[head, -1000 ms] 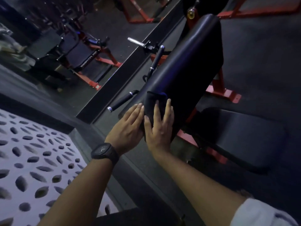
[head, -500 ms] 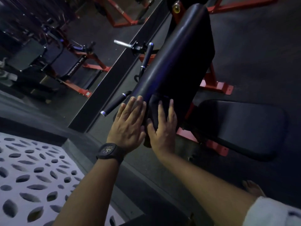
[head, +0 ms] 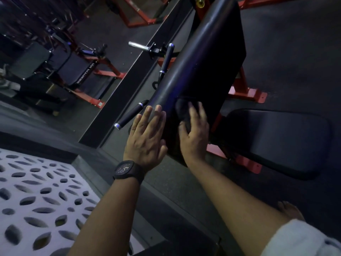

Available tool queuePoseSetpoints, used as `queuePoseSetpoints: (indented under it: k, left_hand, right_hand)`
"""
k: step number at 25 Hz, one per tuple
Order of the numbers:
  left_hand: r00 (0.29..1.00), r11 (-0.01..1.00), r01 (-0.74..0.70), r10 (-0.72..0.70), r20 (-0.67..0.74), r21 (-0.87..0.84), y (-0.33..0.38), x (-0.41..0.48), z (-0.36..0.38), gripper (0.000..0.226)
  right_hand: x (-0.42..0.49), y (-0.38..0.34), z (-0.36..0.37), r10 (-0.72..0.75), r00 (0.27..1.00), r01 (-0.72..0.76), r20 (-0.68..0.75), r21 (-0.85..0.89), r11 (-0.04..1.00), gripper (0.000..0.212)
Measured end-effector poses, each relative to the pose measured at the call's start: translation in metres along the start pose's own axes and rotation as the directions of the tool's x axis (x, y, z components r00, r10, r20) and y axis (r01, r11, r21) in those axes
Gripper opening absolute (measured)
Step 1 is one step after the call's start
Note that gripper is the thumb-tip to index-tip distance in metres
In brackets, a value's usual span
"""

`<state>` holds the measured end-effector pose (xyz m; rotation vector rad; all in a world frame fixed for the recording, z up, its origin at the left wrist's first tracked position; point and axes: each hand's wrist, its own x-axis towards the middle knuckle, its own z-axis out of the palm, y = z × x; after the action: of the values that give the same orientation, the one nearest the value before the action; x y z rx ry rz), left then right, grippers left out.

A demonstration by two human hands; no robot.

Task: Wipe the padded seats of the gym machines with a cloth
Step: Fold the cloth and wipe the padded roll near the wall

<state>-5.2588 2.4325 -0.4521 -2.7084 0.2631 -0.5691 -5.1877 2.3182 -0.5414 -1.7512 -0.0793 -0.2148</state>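
Observation:
A long black padded rest [head: 203, 58] slopes up and away on a red-framed machine. My left hand [head: 147, 137], with a black watch on the wrist, lies flat with straight fingers on the pad's lower left edge. My right hand [head: 193, 133] presses a dark cloth [head: 183, 109] against the pad's lower part; its fingers are bent over the cloth. The cloth is nearly the same colour as the pad, so its outline is hard to see. A flat black seat pad [head: 276, 141] lies lower, to the right.
Black handles with silver ends [head: 131, 115] stick out left of the pad. The red frame feet [head: 247, 93] rest on dark floor. A mirror strip and other red-framed machines [head: 73, 71] are at the far left. A white perforated panel [head: 36, 200] fills the lower left. A bare foot [head: 289, 209] shows lower right.
Both hands have slid a little up the pad. My right hand's fingers went from flat on the cloth to bent over it. The view has come closer to the pad.

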Motion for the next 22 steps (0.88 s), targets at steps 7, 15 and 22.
queuePoseSetpoints:
  k: [7, 15, 22]
  left_hand:
    - [0.999, 0.999, 0.029, -0.028, -0.034, 0.025, 0.002, 0.000, 0.003, 0.072]
    - [0.998, 0.999, 0.020, -0.018, -0.059, 0.036, 0.003, -0.001, 0.006, 0.069]
    - [0.998, 0.999, 0.022, -0.020, -0.067, 0.032, 0.004, 0.000, 0.006, 0.067]
  right_hand:
    - [-0.016, 0.009, -0.011, -0.267, 0.955, 0.266, 0.132, 0.025, 0.964, 0.069]
    - [-0.043, 0.017, -0.005, 0.009, 0.993, -0.021, 0.120, 0.101, 0.995, 0.076]
    - [-0.032, 0.012, 0.004, 0.376, 0.926, -0.364, -0.032, 0.183, 0.913, 0.073]
